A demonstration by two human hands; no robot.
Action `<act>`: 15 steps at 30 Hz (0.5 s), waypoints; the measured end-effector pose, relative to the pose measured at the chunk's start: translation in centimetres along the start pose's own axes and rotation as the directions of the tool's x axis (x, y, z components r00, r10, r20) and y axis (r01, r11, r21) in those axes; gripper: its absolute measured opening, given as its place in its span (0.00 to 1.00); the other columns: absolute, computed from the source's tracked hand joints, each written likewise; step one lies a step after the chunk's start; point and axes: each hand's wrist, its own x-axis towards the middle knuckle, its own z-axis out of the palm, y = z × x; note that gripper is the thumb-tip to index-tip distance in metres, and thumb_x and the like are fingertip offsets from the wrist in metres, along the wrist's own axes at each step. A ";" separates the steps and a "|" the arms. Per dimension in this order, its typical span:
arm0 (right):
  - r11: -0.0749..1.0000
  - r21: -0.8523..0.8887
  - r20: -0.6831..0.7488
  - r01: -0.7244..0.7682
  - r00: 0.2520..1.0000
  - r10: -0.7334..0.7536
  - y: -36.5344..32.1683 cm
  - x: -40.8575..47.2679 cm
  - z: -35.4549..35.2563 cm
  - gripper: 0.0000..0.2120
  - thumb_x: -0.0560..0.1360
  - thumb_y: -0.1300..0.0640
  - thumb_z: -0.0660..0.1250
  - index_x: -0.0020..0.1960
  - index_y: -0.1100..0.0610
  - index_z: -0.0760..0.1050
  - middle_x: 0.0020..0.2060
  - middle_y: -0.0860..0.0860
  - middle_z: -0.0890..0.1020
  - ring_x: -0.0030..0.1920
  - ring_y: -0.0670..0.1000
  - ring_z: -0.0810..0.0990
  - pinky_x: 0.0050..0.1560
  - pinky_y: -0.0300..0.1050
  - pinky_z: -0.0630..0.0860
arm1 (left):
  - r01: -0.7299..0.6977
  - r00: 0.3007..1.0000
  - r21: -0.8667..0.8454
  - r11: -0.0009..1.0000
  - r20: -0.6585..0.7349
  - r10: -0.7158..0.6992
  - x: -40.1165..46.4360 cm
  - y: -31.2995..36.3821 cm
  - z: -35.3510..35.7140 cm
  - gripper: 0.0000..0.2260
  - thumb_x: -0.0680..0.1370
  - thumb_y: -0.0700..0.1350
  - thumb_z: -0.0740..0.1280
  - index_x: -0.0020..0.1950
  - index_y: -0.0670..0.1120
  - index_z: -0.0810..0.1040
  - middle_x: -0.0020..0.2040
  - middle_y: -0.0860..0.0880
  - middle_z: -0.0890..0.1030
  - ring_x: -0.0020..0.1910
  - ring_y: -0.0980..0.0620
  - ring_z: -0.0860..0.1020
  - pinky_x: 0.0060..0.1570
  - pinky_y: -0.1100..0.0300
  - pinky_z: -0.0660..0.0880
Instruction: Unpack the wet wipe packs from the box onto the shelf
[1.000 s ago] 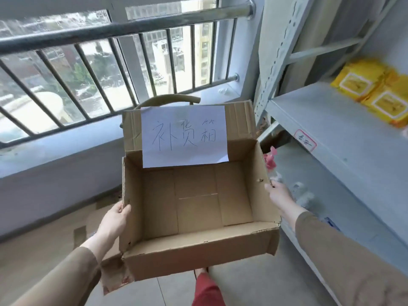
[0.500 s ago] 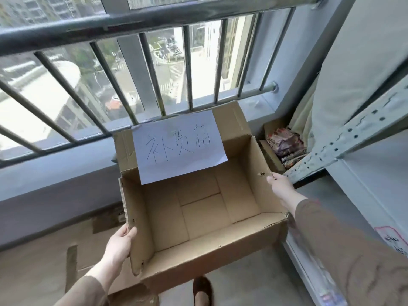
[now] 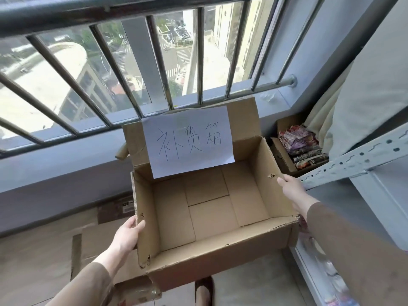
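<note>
The left hand (image 3: 127, 234) grips the left wall of the box (image 3: 212, 219) near its front corner, thumb hooked over the rim and inside, fingers hidden behind the cardboard. The right hand (image 3: 292, 191) holds the right wall at its top rim, thumb lying along the edge just beside a small torn hole; its fingers are out of sight on the outer face. Both arms wear brown sleeves (image 3: 353, 257).

Between the hands the box hangs in the air, open side up and tipped a little down toward the left hand. Its inside shows only bare cardboard flaps on the bottom; no wipe packs are seen in it. Beyond the hands, the far flap stands up with a white sheet of paper (image 3: 188, 140) fixed to it, bearing handwritten characters.

Below the left hand, flattened cardboard (image 3: 97, 244) lies on the floor (image 3: 33, 261). Under the box, between the arms, a foot in a dark shoe (image 3: 204, 290) shows.

Just past the right hand runs a grey perforated shelf rail (image 3: 357, 162), and the grey shelf (image 3: 388, 195) extends to the right of that arm. Beyond the rail, a small carton (image 3: 284, 157) on the floor holds coloured snack packets (image 3: 300, 144), beside a pale curtain (image 3: 331, 102).

Farther out from both hands a metal railing (image 3: 154, 69) stands before the window, with buildings and streets far below.
</note>
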 end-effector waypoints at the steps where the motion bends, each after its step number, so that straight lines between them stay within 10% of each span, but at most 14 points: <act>1: 1.000 -0.025 -0.003 0.017 1.000 -0.018 0.0 0.0 0.0 0.18 0.84 0.53 0.58 0.72 0.57 0.72 0.68 0.57 0.76 0.69 0.61 0.72 0.67 0.55 0.69 | -0.008 1.000 0.005 1.000 -0.005 0.008 0.0 -0.3 -0.1 0.08 0.82 0.45 0.64 0.60 0.51 0.80 0.51 0.47 0.86 0.45 0.48 0.83 0.42 0.58 0.78; 7: 0.998 -0.061 -0.003 0.016 1.000 -0.016 -0.1 -0.8 0.2 0.20 0.83 0.56 0.58 0.75 0.55 0.68 0.71 0.57 0.72 0.70 0.61 0.70 0.69 0.56 0.68 | -0.024 0.999 0.112 0.993 -0.038 0.028 -0.2 -0.2 -0.5 0.16 0.81 0.46 0.66 0.69 0.50 0.74 0.54 0.46 0.83 0.51 0.45 0.83 0.54 0.48 0.80; 12: 0.984 -0.176 -0.014 0.006 1.000 -0.009 -0.6 -3.2 -0.3 0.29 0.82 0.52 0.61 0.80 0.55 0.57 0.76 0.58 0.65 0.75 0.62 0.63 0.73 0.58 0.63 | -0.069 0.991 0.292 0.954 -0.088 0.099 -2.1 1.2 -0.9 0.27 0.80 0.49 0.66 0.77 0.48 0.64 0.65 0.44 0.76 0.58 0.46 0.78 0.44 0.59 0.72; 15: 0.966 -0.250 -0.043 0.058 0.997 -0.071 -0.7 -5.7 -0.1 0.30 0.80 0.51 0.63 0.79 0.55 0.59 0.74 0.58 0.68 0.74 0.63 0.65 0.71 0.58 0.65 | -0.122 0.983 0.358 0.926 -0.087 0.163 -3.0 1.5 -1.6 0.33 0.77 0.54 0.68 0.78 0.48 0.60 0.70 0.45 0.73 0.66 0.45 0.75 0.60 0.52 0.74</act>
